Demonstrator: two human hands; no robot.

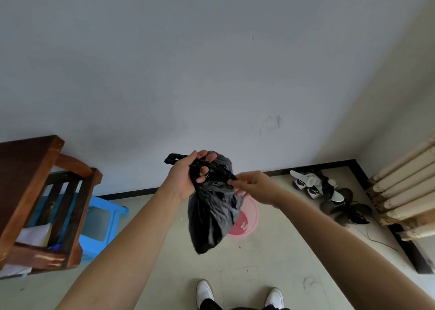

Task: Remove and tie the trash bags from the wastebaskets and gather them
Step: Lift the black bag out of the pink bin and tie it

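— Left hand (186, 180), what did it have?
— Fingers curled round the gathered neck of the black bag (211, 222), one handle poking out at ten o'clock.
— And the bag?
— It hung in the air, with the pink wastebasket (249, 217) on the floor at its four o'clock.
— Right hand (255, 187)?
— Thumb and fingertips pinched the other handle, at the neck's three o'clock.

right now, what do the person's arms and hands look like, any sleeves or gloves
No gloves on the left hand or right hand, and no ring, watch or bracelet shows. The left forearm and right forearm are uncovered as far as the picture reaches; no sleeve is in view.
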